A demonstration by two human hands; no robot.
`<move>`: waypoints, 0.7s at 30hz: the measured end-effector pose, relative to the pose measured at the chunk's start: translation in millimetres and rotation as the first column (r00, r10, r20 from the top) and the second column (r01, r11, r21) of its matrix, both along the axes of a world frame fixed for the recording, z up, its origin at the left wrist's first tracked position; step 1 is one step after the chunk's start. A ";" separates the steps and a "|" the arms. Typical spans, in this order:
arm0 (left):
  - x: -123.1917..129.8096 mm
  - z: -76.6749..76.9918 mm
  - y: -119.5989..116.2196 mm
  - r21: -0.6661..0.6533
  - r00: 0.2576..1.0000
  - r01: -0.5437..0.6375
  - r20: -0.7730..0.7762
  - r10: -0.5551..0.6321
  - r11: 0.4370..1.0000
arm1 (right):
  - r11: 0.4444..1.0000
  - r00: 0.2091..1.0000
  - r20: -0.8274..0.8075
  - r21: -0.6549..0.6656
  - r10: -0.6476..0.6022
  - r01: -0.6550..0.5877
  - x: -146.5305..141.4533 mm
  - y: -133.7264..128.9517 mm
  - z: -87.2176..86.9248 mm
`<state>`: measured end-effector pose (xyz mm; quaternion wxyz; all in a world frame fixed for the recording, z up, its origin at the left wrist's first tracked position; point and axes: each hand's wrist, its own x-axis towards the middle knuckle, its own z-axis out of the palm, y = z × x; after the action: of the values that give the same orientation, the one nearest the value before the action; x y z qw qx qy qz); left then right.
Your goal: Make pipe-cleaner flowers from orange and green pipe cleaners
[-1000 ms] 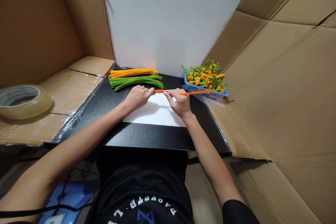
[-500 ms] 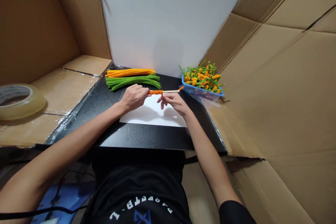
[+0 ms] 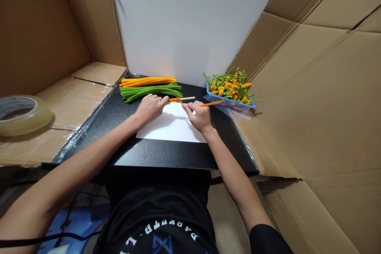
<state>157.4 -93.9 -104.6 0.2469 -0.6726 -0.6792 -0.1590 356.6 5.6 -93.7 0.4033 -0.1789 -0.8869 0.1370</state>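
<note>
Just above the middle of the frame, the left hand (image 3: 151,108) is curled closed around a slim, pale wooden stick (image 3: 187,98), whose bare tip points right. A tight, fuzzy orange coil (image 3: 175,99) wraps the stick beside the left fingers. The right hand (image 3: 200,117) is narrowly pinched on an orange pipe cleaner (image 3: 210,103), whose chenille strand runs from the coil, through the fingers, and out toward the basket. Both hands hover over the top edge of a smooth white paper sheet (image 3: 169,126) lying on a black speckled tabletop (image 3: 160,155).

At upper left of the table lie straight bundles of orange pipe cleaners (image 3: 147,81) and green pipe cleaners (image 3: 150,92). At upper right, a blue plastic lattice basket (image 3: 228,103) is heaped with fuzzy orange flowers on green pipe-cleaner stems (image 3: 229,86). A clear tape roll (image 3: 20,115) sits on corrugated cardboard (image 3: 80,103) at far left.
</note>
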 end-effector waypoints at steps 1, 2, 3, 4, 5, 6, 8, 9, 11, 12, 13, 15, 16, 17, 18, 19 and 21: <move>-1.3 1.4 -0.2 -0.034 1.000 0.020 -0.020 -0.021 0.999 | 0.998 1.000 0.002 0.061 0.004 -0.004 0.8 2.0 -1.0; -3.1 3.0 -0.6 -0.065 0.998 0.050 -0.038 -0.053 0.997 | 0.995 1.000 -0.002 0.095 0.014 -0.013 1.7 3.9 -1.1; -5.3 4.8 -1.3 -0.092 0.994 0.088 -0.055 -0.093 0.992 | 0.994 1.000 -0.018 0.106 0.022 -0.020 2.8 5.8 -0.3; -7.8 6.9 -2.3 -0.113 0.987 0.135 -0.071 -0.143 0.984 | 0.996 0.999 -0.047 0.090 0.023 -0.019 4.3 7.9 1.4; -10.3 9.3 -3.7 -0.126 0.977 0.185 -0.088 -0.197 0.975 | 0.999 0.996 -0.085 0.048 0.020 -0.016 6.1 10.3 3.7; -12.4 11.8 -5.5 -0.129 0.963 0.234 -0.105 -0.248 0.964 | 0.999 0.992 -0.121 -0.024 0.021 -0.024 8.0 12.7 6.5; -14.8 16.7 -9.9 -0.102 0.938 0.305 -0.140 -0.317 0.947 | 0.967 0.984 -0.161 -0.229 0.073 -0.110 11.7 17.4 12.0; -14.7 18.8 -12.2 -0.076 0.929 0.328 -0.155 -0.336 0.942 | 0.923 0.979 -0.157 -0.342 0.132 -0.179 12.9 18.9 14.0; -12.6 21.4 -15.9 -0.013 0.919 0.361 -0.167 -0.358 0.933 | 0.786 0.950 -0.128 -0.537 0.284 -0.307 13.0 18.6 15.9; -11.0 21.8 -17.1 0.023 0.919 0.369 -0.162 -0.360 0.929 | 0.718 0.930 -0.119 -0.604 0.349 -0.347 11.7 16.5 15.7; -9.6 21.8 -17.6 0.067 0.926 0.362 -0.144 -0.350 0.930 | 0.667 0.912 -0.110 -0.648 0.395 -0.368 9.7 13.3 14.7; -8.2 20.9 -16.9 0.163 0.955 0.296 -0.072 -0.287 0.941 | 0.653 0.902 -0.087 -0.660 0.423 -0.370 4.5 4.8 11.5; -8.5 20.3 -15.8 0.198 0.970 0.242 -0.031 -0.241 0.950 | 0.699 0.915 -0.073 -0.622 0.398 -0.353 2.0 0.6 9.5; -9.4 19.6 -14.3 0.213 0.981 0.189 0.000 -0.193 0.959 | 0.770 0.936 -0.060 -0.551 0.347 -0.321 0.1 -2.8 7.6; -10.8 18.9 -12.7 0.207 0.988 0.147 0.011 -0.152 0.967 | 0.848 0.958 -0.051 -0.453 0.284 -0.275 -1.2 -5.3 5.8; -12.5 18.1 -11.0 0.184 0.992 0.120 0.002 -0.123 0.975 | 0.917 0.975 -0.054 -0.332 0.216 -0.222 -1.7 -6.6 4.1; -16.0 15.9 -7.6 0.111 0.993 0.116 -0.043 -0.112 0.987 | 0.990 0.992 -0.059 -0.084 0.113 -0.118 -0.6 -6.3 1.7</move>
<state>141.4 -101.5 -88.7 0.2876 -0.6981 -0.6248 -0.1991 356.0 -0.8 -92.0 0.4105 -0.1410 -0.8776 0.2034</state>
